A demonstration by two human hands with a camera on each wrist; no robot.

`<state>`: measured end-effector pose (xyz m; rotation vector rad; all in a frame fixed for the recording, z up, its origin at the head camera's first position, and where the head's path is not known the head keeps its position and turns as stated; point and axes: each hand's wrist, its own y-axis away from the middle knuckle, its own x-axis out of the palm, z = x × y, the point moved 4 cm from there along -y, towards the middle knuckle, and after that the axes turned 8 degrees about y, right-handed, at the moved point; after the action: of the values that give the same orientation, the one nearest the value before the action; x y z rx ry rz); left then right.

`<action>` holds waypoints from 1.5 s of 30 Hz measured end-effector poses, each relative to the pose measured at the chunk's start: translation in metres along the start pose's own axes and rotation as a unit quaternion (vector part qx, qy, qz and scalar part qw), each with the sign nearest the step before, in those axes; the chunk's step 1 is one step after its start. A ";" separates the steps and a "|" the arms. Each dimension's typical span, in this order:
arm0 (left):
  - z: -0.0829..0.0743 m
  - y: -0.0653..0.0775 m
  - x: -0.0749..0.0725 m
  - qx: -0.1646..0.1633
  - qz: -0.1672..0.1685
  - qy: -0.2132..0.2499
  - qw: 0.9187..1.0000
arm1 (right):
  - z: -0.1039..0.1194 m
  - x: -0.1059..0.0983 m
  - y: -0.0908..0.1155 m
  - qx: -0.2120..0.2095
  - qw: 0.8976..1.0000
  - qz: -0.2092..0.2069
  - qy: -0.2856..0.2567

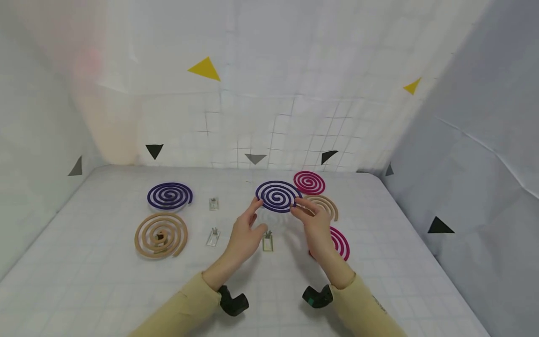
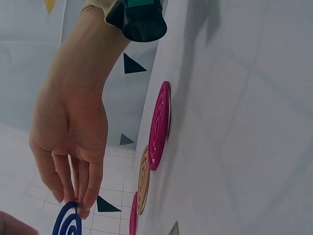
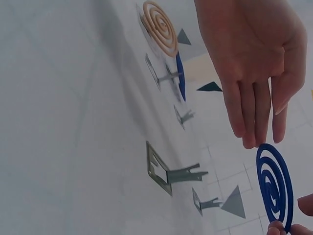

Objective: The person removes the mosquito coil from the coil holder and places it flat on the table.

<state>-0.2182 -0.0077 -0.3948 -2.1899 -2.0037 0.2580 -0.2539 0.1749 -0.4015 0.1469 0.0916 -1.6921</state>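
A dark blue mosquito coil (image 1: 278,196) is held above the table between both hands. My right hand (image 1: 316,227) pinches its right edge between thumb and fingers. My left hand (image 1: 244,236) has straight fingers, with the fingertips at the coil's left edge and the thumb apart from it. In the right wrist view the left hand (image 3: 257,73) reaches down to the rim of the blue coil (image 3: 274,188). Below the hands stands a small metal coil stand (image 1: 267,242) with upright prongs, also plain as the greenish stand (image 3: 166,171) in the right wrist view.
Left on the table are another dark blue coil (image 1: 170,196) and a tan coil (image 1: 143,236) with a stand's tip at its centre. Two more metal stands (image 1: 213,237) lie beside them. At right are a pink coil (image 1: 309,182), a tan coil (image 1: 332,206) and a nearer pink coil (image 1: 343,243).
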 end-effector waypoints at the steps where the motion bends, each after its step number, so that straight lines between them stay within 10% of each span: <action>1: 0.000 -0.001 0.002 0.004 -0.001 -0.002 1.000 | 0.001 -0.001 -0.002 -0.002 1.000 0.000 0.006; 7: 0.000 -0.014 0.013 0.008 -0.007 -0.015 1.000 | 0.004 -0.013 -0.013 0.013 1.000 -0.001 0.018; 19: 0.009 -0.054 0.057 -0.086 0.001 0.026 0.996 | 0.004 -0.059 -0.041 0.036 0.998 -0.031 0.040; 45: 0.025 -0.095 0.137 -0.101 -0.066 0.061 0.991 | -0.011 -0.117 -0.080 0.035 0.996 -0.076 0.023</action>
<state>-0.3042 0.1369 -0.3991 -2.1121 -2.1783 -0.0999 -0.3181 0.3013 -0.3965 0.2364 0.0802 -1.8452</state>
